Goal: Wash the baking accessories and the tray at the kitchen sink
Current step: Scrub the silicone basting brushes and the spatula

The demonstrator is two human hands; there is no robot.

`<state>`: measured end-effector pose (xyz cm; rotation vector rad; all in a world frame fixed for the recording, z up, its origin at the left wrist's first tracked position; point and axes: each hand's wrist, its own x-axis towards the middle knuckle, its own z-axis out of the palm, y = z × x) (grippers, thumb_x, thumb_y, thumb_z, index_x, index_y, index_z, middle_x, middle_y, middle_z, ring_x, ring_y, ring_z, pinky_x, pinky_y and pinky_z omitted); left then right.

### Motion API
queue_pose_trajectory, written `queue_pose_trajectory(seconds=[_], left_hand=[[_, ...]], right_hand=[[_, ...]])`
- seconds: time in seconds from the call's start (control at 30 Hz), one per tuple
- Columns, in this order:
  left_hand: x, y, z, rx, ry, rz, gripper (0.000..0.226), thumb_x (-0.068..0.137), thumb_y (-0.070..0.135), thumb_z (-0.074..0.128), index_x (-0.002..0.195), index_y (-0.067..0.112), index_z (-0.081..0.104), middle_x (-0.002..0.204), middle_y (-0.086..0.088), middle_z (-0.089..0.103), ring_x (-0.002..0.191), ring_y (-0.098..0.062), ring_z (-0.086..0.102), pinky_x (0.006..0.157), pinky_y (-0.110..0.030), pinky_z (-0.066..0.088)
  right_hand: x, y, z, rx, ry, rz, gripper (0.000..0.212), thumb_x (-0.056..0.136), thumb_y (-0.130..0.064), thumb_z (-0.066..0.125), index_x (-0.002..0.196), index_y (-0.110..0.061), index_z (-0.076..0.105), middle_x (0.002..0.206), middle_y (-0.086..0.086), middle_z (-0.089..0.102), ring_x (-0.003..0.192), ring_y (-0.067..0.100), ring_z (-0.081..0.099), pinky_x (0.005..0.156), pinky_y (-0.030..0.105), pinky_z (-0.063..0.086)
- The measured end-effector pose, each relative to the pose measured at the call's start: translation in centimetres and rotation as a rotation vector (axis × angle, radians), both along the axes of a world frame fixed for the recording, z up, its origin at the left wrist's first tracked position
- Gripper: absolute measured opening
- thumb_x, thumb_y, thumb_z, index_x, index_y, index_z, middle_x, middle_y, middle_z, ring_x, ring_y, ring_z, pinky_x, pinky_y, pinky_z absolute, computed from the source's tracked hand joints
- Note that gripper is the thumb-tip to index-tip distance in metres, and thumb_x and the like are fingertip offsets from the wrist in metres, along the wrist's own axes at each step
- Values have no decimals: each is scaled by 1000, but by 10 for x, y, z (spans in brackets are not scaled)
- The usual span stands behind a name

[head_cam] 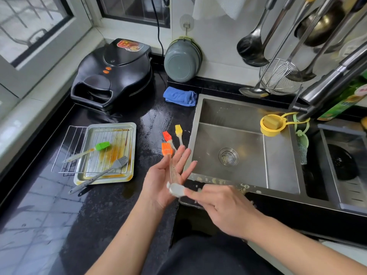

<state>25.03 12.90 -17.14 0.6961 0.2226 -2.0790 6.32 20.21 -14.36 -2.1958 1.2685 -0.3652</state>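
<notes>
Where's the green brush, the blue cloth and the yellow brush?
green brush [102,145]: head view, on its green bristle head, over the tray.
blue cloth [179,96]: head view, middle of the folded cloth.
yellow brush [178,131]: head view, on its yellow bristles.

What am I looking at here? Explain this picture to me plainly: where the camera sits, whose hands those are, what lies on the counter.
One camera, worn on a person's head, looks down at their own bare hands by a kitchen sink. The left hand lies open, palm up, with an orange pastry brush across it. The right hand pinches a small white wad against the brush's handle end. On the black counter a dirty tray carries a wire rack, a green brush and a grey brush. Two more brushes, red and yellow, lie beside the sink.
</notes>
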Motion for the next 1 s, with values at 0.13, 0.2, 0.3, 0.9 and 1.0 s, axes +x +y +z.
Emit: queue_pose_trajectory(seconds=[0.13,0.2,0.3,0.9,1.0], left_hand=[[-5,-2,8,2,-11,11,45,110,27,32,132,-1,60,130,-16,69,122,-28,66,108,-53,47],[0,-8,6,-8,-12,60,44,110,25,32,139,2,55,135,-14,66,125,-27,65,102,-55,50],[-2,-10,4,-18,-40,60,43,111,25,32,143,5,52,138,-12,65,127,-27,63,104,-56,48],[-14,0,7,-37,-45,-34,42,107,16,40,148,14,51,139,-10,65,132,-33,59,117,-56,35],[-10,-3,13,-45,-35,-60,45,98,12,47,143,9,56,137,-12,65,130,-34,60,113,-55,40]], right_hand=[[-2,-17,-4,-51,-10,-109,50,101,-18,55,144,-43,51,78,-11,55,71,11,54,67,33,51],[0,2,1,-10,-22,-62,46,102,-23,51,144,-43,52,75,-14,48,67,9,48,63,26,44],[0,10,5,8,10,-58,45,103,-28,46,144,-45,51,77,-14,49,67,11,50,61,30,45],[-3,-28,-1,-122,155,-113,48,98,-17,57,139,-41,58,81,-10,57,68,23,60,56,32,49],[2,-32,0,-176,143,-107,46,99,-15,59,139,-37,60,79,-10,56,62,20,55,52,29,43]])
